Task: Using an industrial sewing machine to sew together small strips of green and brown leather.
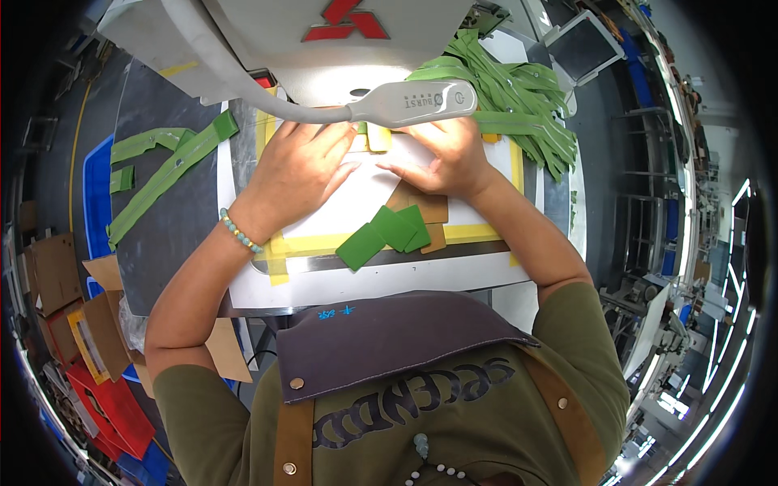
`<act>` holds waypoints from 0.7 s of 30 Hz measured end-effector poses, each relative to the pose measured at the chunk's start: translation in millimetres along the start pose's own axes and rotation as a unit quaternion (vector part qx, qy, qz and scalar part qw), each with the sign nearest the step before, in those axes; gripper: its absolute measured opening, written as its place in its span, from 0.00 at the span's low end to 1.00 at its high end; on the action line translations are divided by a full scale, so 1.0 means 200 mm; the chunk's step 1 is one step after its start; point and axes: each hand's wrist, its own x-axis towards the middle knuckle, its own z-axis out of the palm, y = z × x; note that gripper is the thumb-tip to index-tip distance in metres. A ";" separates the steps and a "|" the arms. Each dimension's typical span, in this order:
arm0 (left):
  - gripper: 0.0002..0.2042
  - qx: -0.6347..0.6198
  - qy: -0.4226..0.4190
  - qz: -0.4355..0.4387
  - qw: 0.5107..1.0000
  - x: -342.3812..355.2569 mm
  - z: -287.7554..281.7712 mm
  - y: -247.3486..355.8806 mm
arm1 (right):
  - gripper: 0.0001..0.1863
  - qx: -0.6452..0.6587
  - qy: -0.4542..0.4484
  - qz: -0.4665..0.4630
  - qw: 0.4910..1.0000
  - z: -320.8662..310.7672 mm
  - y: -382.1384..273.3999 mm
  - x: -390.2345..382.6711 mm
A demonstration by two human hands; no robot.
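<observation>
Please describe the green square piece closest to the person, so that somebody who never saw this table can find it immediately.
Start at the white work plate under the sewing machine lamp, just below the right hand. A small group of green squares overlaps some brown pieces there. The green square piece is the lowest and leftmost one, lying tilted like a diamond over the yellow tape line.

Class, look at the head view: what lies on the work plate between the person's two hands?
A bare white stretch of the plate separates the left hand from the right hand, head view.
</observation>
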 end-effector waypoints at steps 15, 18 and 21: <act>0.16 -0.029 0.073 -0.011 0.997 -0.04 -0.02 -0.02 | 0.28 0.069 -0.141 -0.016 0.987 0.05 0.03 -0.02; 0.18 -0.048 0.092 -0.042 0.994 -0.10 -0.02 -0.03 | 0.29 0.074 -0.140 -0.016 0.987 0.05 0.03 -0.01; 0.19 -0.077 0.064 -0.045 0.994 -0.08 -0.05 -0.02 | 0.29 0.070 -0.128 -0.031 0.989 0.06 0.04 -0.01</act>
